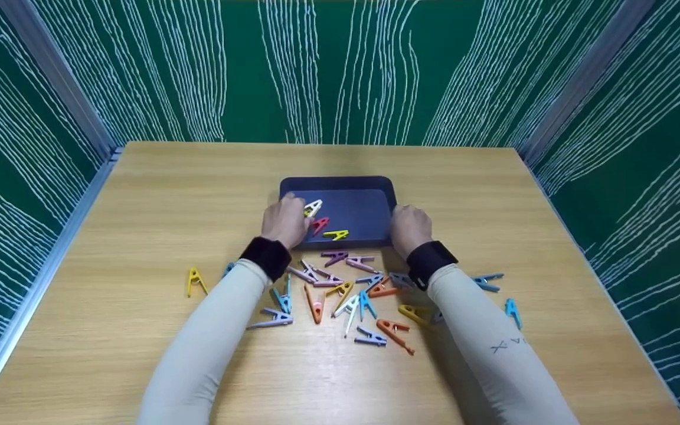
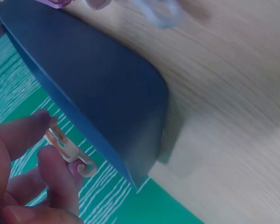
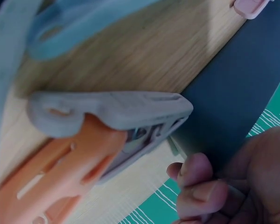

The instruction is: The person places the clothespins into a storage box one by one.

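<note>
My left hand [image 1: 285, 221] is at the left side of a dark blue tray [image 1: 358, 215]. Its fingers pinch a pale clothespin [image 2: 71, 150] just beyond the tray's rim in the left wrist view. From the head, a white clothespin [image 1: 314, 207] shows right beside those fingers, over the tray. A red clothespin [image 1: 320, 224] and a yellow clothespin [image 1: 336, 234] lie inside, near the front left. At the tray's right side, my right hand [image 1: 412, 227] grips the wall, fingers curled at the corner in the right wrist view.
Many clothespins lie scattered in front of the tray, among them an orange one [image 1: 395, 334], a light blue one [image 1: 366, 305] and a purple one [image 1: 334, 257]. One yellow clothespin [image 1: 195, 281] sits apart at left. Green walls enclose the wooden table [image 1: 139, 206].
</note>
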`<action>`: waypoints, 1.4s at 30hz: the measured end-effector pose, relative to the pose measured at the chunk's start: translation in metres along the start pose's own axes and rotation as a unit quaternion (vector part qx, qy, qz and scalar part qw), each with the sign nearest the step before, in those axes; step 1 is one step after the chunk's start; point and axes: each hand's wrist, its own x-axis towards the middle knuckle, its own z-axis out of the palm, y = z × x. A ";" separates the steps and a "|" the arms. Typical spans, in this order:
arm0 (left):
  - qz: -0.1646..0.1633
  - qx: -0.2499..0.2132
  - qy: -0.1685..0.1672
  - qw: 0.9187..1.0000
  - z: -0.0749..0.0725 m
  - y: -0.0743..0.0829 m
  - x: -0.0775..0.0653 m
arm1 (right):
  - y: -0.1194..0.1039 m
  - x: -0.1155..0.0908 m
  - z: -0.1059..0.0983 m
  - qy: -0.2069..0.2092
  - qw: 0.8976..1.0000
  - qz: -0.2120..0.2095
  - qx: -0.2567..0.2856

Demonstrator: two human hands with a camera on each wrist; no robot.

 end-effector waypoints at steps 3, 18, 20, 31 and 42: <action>0.002 0.004 0.010 1.000 0.005 0.006 0.006 | 0.000 0.000 0.000 -0.002 1.000 0.002 0.002; -0.037 -0.017 0.058 0.997 0.001 -0.007 0.006 | -0.001 0.000 -0.001 -0.002 1.000 0.008 0.004; -0.064 -0.006 0.053 0.997 0.000 -0.013 0.005 | -0.001 0.000 -0.002 -0.004 1.000 0.007 0.004; -0.119 -0.017 -0.010 0.993 0.007 -0.031 0.001 | -0.001 0.000 0.001 -0.009 1.000 0.003 -0.004; -0.119 0.000 -0.034 0.992 0.011 -0.034 0.002 | -0.001 -0.001 0.002 0.010 1.000 0.003 0.001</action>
